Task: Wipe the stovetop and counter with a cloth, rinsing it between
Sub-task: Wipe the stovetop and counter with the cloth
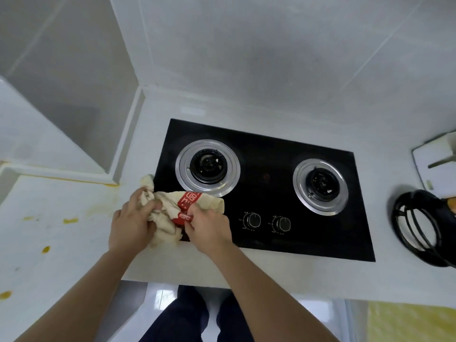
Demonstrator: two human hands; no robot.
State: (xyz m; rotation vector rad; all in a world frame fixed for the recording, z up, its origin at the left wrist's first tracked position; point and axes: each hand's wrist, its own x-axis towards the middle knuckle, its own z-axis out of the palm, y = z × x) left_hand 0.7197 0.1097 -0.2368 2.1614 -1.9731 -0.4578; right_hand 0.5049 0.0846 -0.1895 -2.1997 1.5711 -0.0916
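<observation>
We're gripping the cloth (170, 213) with both hands, left hand (134, 222) and right hand (209, 224) bunching it over the stovetop (266, 193) front-left corner. Advising: fold flat, wipe straight passes, skirting the knobs (254, 220).

This is a home kitchen. A black two-burner gas stovetop (265, 191) is set into a white table (74, 243), with grey wall tiles (271, 58) behind the stovetop. Yellow stains (70, 220) spot the table left of it.

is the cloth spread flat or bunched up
Bunched up: the cloth sits crumpled between the left hand and right hand, both gripping it at the stovetop's left edge.
</observation>
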